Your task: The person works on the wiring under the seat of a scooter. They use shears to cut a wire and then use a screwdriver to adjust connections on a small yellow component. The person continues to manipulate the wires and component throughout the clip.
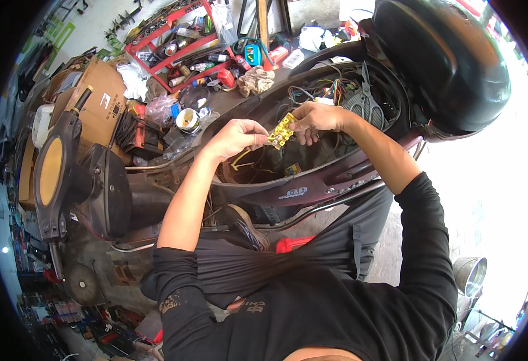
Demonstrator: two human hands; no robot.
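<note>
A small yellow piece with several knobby bumps (281, 131), perhaps a terminal strip, is stretched between my two hands. My left hand (238, 138) pinches its near left end. The other end sits between the thumb and fingers of my right hand (319, 121). Both hands hover over the open body of a dark scooter (258, 188). Beneath them, a yellow wire (240, 159) and a small yellow-labelled piece (292, 169) show inside the cavity. Scissors with large grey handles (367, 109) rest at its right end, next to a bundle of coloured wires (335, 90).
A black rounded top box (441, 63) stands at the far right. A red rack of bottles and cans (177, 45), a cardboard box (98, 96) and a white tub (187, 120) lie beyond the scooter. The handlebar section with a round mirror (52, 171) is at the left.
</note>
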